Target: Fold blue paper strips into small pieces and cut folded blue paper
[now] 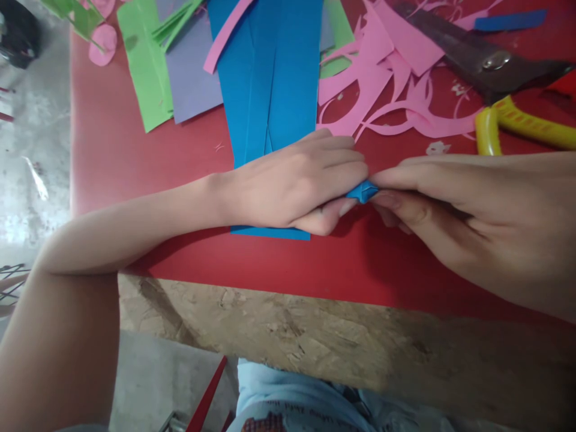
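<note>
Star (362,192) between both grips (297,183) (477,216)

Smooth blue paper is seen in the small folded piece (363,191) right of centre and the matt sheet (288,90) at upper centre. At upper right, dull metal blades (468,54) are joined to yellow plastic handles (535,123). The red tabletop (292,270) is smoothly finished; beneath, rough, flaked wood board (270,324) is exposed. Light-blue cloth is shown by the shirt (270,390) at bottom.
</note>
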